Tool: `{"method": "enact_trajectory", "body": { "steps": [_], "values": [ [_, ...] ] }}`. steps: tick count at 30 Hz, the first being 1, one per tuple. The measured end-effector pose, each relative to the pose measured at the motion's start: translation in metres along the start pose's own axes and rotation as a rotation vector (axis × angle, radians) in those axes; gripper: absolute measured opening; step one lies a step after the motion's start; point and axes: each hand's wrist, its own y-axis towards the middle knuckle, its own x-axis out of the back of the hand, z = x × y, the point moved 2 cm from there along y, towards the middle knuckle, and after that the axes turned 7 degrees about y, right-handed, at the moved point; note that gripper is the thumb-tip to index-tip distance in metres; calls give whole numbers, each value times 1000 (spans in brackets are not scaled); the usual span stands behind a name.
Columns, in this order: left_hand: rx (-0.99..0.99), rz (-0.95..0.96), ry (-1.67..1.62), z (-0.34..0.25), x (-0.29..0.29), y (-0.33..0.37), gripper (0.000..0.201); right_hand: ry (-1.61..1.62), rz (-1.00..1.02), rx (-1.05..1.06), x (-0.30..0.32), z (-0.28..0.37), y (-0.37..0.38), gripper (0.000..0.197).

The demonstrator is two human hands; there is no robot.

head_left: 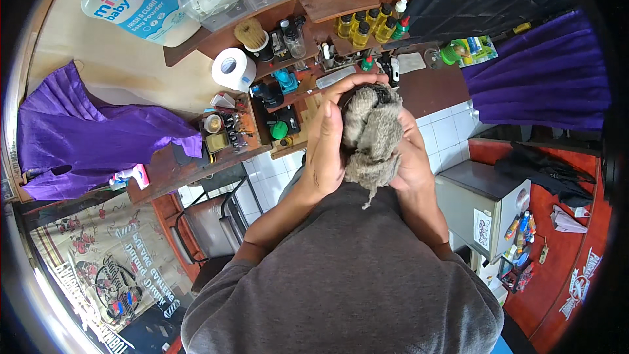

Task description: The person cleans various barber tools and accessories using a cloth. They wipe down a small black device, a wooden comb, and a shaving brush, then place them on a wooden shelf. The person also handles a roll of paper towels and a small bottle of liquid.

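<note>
A worn grey-beige rag [380, 132] is bunched up in front of my chest, with a frayed end dangling at the bottom. My left hand [329, 144] is curled around its left side, the fingers reaching over the top. On the other side, my right hand [411, 147] cups the rag from the right and below, most of its fingers hidden behind the cloth. Something black [381, 94] shows at the rag's upper folds, too covered to make out.
Ahead are wooden shelves with yellow bottles [362, 33], a brush [251, 33] and a paper roll [233, 69]. Purple cloths [98, 128] hang at both sides. A chair [208, 229] stands left, a small grey fridge [481, 206] right.
</note>
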Motion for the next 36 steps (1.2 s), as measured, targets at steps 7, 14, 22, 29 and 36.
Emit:
{"method": "enact_trajectory", "body": {
  "steps": [7,14,22,29,36],
  "values": [
    [12,-201,-99,-15,3,-2,56,-754,238,179,-17,7,-2,31],
    [-6,-166,148,-28,6,-3,57,-769,285,115,-16,7,-8,38],
    [117,-230,-38,-32,2,-9,55,-438,150,22,-2,5,-15,28],
    [123,-121,126,-37,11,-6,53,-794,197,78,-17,11,-4,14],
    [282,-301,-360,-28,14,-8,48,-16,189,8,-3,11,0,57]
  ]
}}
